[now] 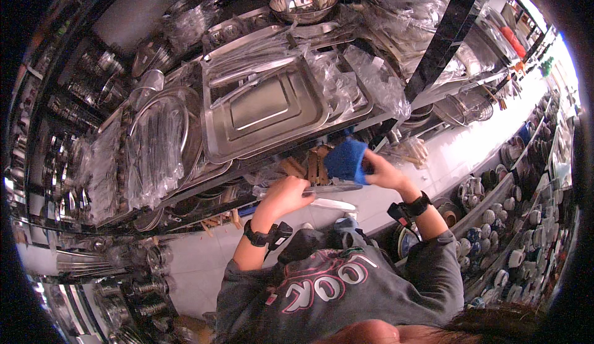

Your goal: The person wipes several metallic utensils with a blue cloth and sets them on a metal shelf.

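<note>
My right hand (pixel 386 171) grips a blue cloth (pixel 345 160), which hangs bunched in front of the shelf edge. My left hand (pixel 287 195) is curled around the near side of a thin, flat metal item (pixel 336 189). That item is seen almost edge-on, so its full shape cannot be told. The cloth is just above its right end. Wooden handles (pixel 317 165) show behind both hands, on the level under the upper shelf. On that upper shelf, straight ahead, lies a rectangular stainless steel tray (pixel 269 107) with long metal utensils (pixel 253 83) across it.
A steel bowl (pixel 304 4) stands at the back of the shelf. Plastic-wrapped goods (pixel 155 158) lie at left. A black shelf post (pixel 445 37) rises at right. Ceramic ware (pixel 492 223) fills shelving on my right, and metalware (pixel 134 269) stands at lower left.
</note>
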{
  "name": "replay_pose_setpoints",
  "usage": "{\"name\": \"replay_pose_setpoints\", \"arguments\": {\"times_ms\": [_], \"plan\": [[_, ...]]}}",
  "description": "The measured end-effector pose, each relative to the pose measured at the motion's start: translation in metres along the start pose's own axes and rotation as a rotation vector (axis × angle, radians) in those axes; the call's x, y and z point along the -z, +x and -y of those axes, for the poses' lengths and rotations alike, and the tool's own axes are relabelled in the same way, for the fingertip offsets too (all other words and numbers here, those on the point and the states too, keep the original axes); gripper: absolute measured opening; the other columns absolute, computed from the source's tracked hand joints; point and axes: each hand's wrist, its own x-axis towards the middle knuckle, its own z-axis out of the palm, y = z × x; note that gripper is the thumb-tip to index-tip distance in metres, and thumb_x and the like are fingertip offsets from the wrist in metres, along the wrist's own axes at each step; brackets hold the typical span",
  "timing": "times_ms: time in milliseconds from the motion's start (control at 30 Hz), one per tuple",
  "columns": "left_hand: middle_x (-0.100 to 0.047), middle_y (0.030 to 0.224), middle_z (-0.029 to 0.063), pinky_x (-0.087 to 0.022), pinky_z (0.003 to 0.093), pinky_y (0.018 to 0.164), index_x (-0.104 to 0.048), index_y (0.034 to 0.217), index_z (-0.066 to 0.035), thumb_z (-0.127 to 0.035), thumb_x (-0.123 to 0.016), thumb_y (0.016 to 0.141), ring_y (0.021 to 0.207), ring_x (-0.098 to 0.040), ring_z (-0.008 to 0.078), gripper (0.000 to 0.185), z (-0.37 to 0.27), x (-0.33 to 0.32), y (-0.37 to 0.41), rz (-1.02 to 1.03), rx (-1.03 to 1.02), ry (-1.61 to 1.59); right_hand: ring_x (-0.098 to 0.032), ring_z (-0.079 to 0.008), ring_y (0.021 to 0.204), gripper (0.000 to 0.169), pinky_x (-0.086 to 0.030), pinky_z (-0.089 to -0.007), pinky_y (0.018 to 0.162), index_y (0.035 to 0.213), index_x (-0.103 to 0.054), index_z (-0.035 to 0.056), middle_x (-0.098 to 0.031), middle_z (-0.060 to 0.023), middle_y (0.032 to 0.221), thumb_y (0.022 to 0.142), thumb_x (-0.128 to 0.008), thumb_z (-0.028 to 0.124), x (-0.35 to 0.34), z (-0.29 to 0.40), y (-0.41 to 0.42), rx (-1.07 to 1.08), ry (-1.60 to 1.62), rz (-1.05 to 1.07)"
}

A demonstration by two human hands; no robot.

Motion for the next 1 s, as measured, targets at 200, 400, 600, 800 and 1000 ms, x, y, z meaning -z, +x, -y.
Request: {"name": "replay_pose_setpoints", "arguments": {"times_ms": [200, 400, 600, 800, 1000], "plan": [[-0.060, 0.072, 0.0196, -0.047, 0.0428, 0.065, -0.062, 0.077, -0.002, -0.031, -0.059, 0.073, 0.073, -0.059, 0.0352, 0.029, -0.020, -0.001, 0.029, -0.035, -0.052, 0.049, -0.057, -0.0373, 0.068, 0.030, -0.045, -0.0418, 0.062, 0.089, -0.051, 0.0015, -0.057, -0.0210, 0.072, 0.066, -0.060, 0.018, -0.019, 0.044, 0.032, 0.048, -0.621, 0.389], [-0.060, 0.071, 0.0185, -0.047, 0.0427, 0.062, -0.062, 0.076, -0.004, -0.028, -0.059, 0.075, 0.069, -0.059, 0.0343, 0.024, -0.017, -0.007, 0.037, -0.059, -0.086, 0.075, -0.056, -0.0357, 0.070, 0.018, -0.044, -0.0391, 0.063, 0.082, -0.053, -0.0016, -0.056, -0.0196, 0.073, 0.069, -0.053, 0.011, 0.003, 0.015, 0.036, 0.088, -0.510, 0.499], [-0.060, 0.069, 0.0177, -0.047, 0.0416, 0.061, -0.061, 0.077, -0.004, -0.027, -0.060, 0.074, 0.068, -0.059, 0.0338, 0.023, -0.017, -0.005, 0.034, -0.022, -0.018, 0.118, -0.059, -0.0319, 0.084, 0.039, -0.046, -0.0360, 0.075, 0.106, -0.054, 0.0022, -0.060, -0.0188, 0.091, 0.068, -0.056, 0.012, 0.022, -0.024, 0.025, 0.035, -0.313, 0.446], [-0.060, 0.070, 0.0187, -0.048, 0.0429, 0.064, -0.062, 0.078, -0.006, -0.028, -0.059, 0.073, 0.071, -0.060, 0.0345, 0.022, -0.031, -0.015, 0.044, -0.018, -0.027, 0.130, -0.058, -0.0302, 0.071, 0.026, -0.045, -0.0365, 0.066, 0.093, -0.056, 0.0018, -0.059, -0.0169, 0.078, 0.069, -0.057, 0.012, -0.005, -0.007, 0.043, 0.119, -0.372, 0.535], [-0.059, 0.068, 0.0208, -0.048, 0.0440, 0.065, -0.063, 0.074, -0.002, -0.025, -0.055, 0.076, 0.071, -0.060, 0.0350, 0.024, -0.035, -0.015, 0.033, -0.021, 0.062, 0.067, -0.053, -0.0309, 0.065, 0.014, -0.042, -0.0365, 0.062, 0.078, -0.052, -0.0012, -0.053, -0.0159, 0.068, 0.070, -0.056, 0.010, 0.017, -0.025, 0.039, 0.154, -0.356, 0.576]]}}
